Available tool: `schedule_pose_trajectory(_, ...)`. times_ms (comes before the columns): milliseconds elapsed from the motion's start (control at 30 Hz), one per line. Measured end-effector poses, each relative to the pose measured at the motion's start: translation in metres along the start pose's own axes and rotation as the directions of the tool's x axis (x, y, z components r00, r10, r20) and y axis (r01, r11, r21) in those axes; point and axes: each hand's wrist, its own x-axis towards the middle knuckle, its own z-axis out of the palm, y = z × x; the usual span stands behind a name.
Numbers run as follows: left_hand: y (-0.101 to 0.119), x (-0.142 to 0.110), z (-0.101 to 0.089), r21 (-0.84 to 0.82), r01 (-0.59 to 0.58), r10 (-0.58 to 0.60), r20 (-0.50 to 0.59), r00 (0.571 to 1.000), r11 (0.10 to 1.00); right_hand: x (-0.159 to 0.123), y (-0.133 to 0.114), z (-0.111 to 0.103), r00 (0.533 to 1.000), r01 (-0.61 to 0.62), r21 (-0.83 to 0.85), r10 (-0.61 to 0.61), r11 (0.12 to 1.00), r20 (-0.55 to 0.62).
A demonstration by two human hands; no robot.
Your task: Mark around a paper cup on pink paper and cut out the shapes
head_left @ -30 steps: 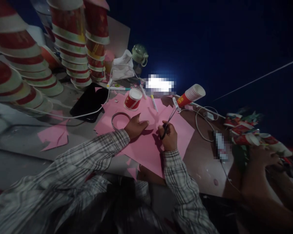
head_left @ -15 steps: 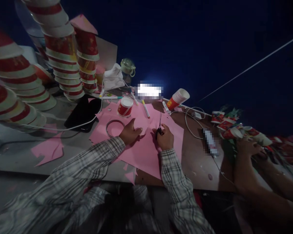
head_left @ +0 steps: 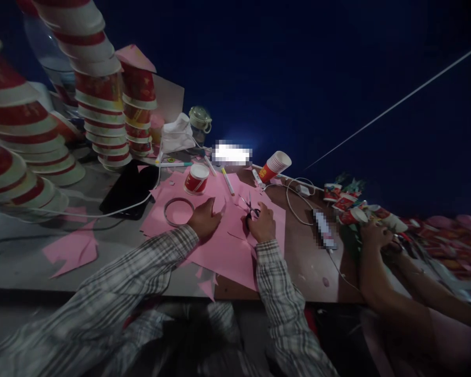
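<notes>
My right hand (head_left: 264, 224) grips a pair of scissors (head_left: 253, 211) with dark handles, fingers through the loops. The scissors' blades are spread apart and point away from me. To the left, my left hand (head_left: 204, 220) pinches a small piece of pink paper, which is turned nearly edge-on and hard to make out. Both hands are over large sheets of pink paper (head_left: 227, 256) on the table. A grey ring (head_left: 166, 213) lies beside my left hand. Behind it stands a red and white paper cup (head_left: 197, 180). A yellow-capped marker (head_left: 228, 182) lies beyond the hands.
Tall stacks of paper cups (head_left: 102, 112) rise at the left near a black tablet-like device (head_left: 127, 191). Nested cups (head_left: 275, 165) lean at the back. A white cable (head_left: 292, 201) curls on the right. Another person's hands (head_left: 377, 236) work among cups at the far right.
The scissors' blades have spread and swung leftward. The pink piece in my left hand has turned from face-on to nearly edge-on. The view has shifted slightly.
</notes>
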Motion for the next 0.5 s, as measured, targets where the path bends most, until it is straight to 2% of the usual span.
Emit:
schedule_pose_trajectory(67,-0.005,0.001,0.003,-0.007,-0.016,0.016,-0.035,0.999,1.000,0.003,0.000,0.000,0.999,0.008,-0.022,-0.007,1.000,0.047)
schedule_pose_trajectory(133,-0.010,0.003,0.007,0.005,-0.070,0.070,-0.127,0.989,0.998,0.007,0.001,0.002,0.996,0.016,-0.013,-0.015,1.000,0.087)
schedule_pose_trajectory(233,-0.018,0.006,0.011,0.085,-0.117,0.132,-0.201,0.971,0.989,0.012,0.004,0.001,0.984,0.093,0.074,-0.103,0.993,0.145)
schedule_pose_trajectory(267,-0.019,0.007,0.012,0.108,-0.119,0.139,-0.198,0.970,0.987,0.014,0.006,-0.001,0.968,0.122,0.132,-0.148,0.984,0.203)
schedule_pose_trajectory(333,-0.021,0.009,0.010,0.135,-0.124,0.147,-0.179,0.973,0.983,0.019,0.010,-0.010,0.907,0.164,0.222,-0.235,0.961,0.350)
schedule_pose_trajectory(400,-0.022,0.010,0.008,0.152,-0.135,0.159,-0.159,0.974,0.979,0.030,0.012,-0.023,0.857,0.194,0.228,-0.278,0.954,0.433)
schedule_pose_trajectory(467,-0.023,0.011,0.006,0.179,-0.140,0.165,-0.132,0.977,0.974,0.048,0.011,-0.036,0.891,0.225,0.141,-0.262,0.964,0.370)
schedule_pose_trajectory(500,-0.023,0.011,0.005,0.200,-0.144,0.170,-0.116,0.979,0.969,0.060,0.010,-0.042,0.927,0.239,0.082,-0.253,0.968,0.279)
